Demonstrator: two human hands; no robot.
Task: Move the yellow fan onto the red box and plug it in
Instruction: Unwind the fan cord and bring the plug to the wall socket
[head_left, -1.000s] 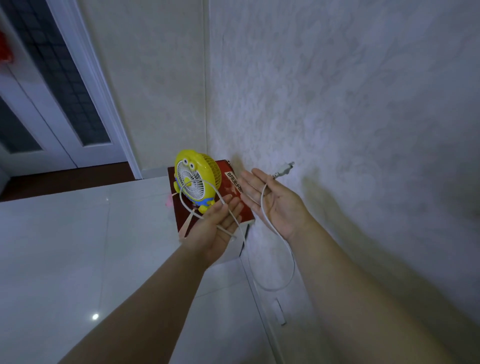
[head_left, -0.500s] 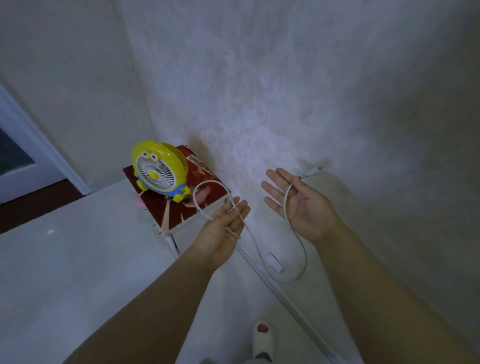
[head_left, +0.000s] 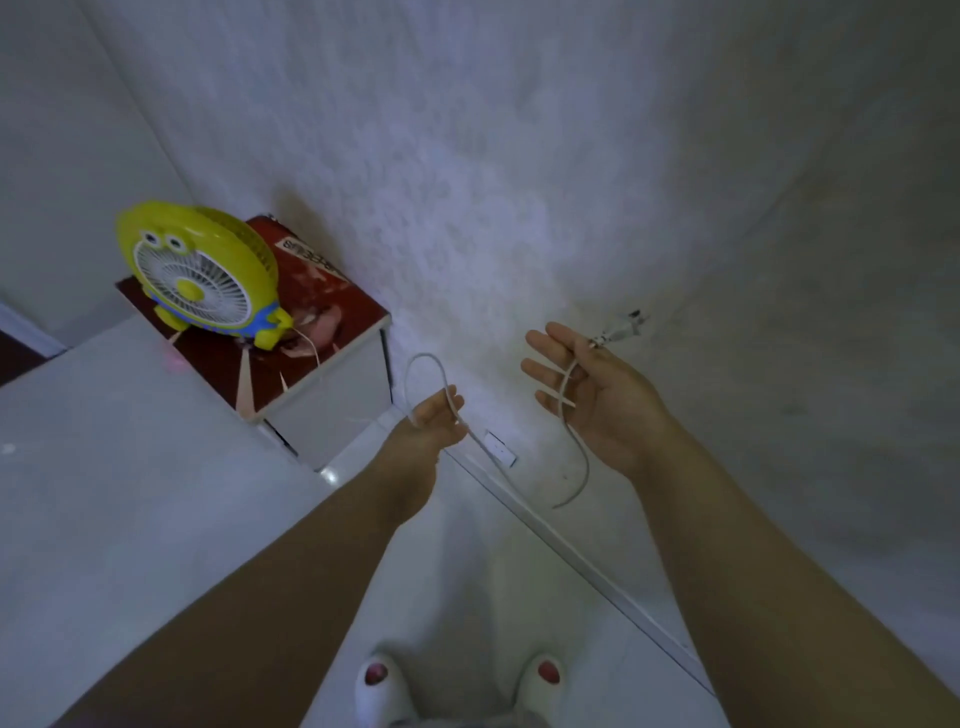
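Head view: nearest the socket (head_left: 500, 450), the left hand (head_left: 435, 415) loosely curls around the cord (head_left: 570, 410); right hand (head_left: 597, 389), open, drapes it, plug (head_left: 621, 328) beyond. Farther, fan (head_left: 200, 275) sits on box (head_left: 332, 317). Tugging slack might topple it.

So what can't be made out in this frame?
- Plug, head view: blurred and small, prongs unreadable.
- Outlet low on the wall: too small to see its slots.
- Box label: blurred.
- Cord at the fan: the join is hidden behind the fan's foot.
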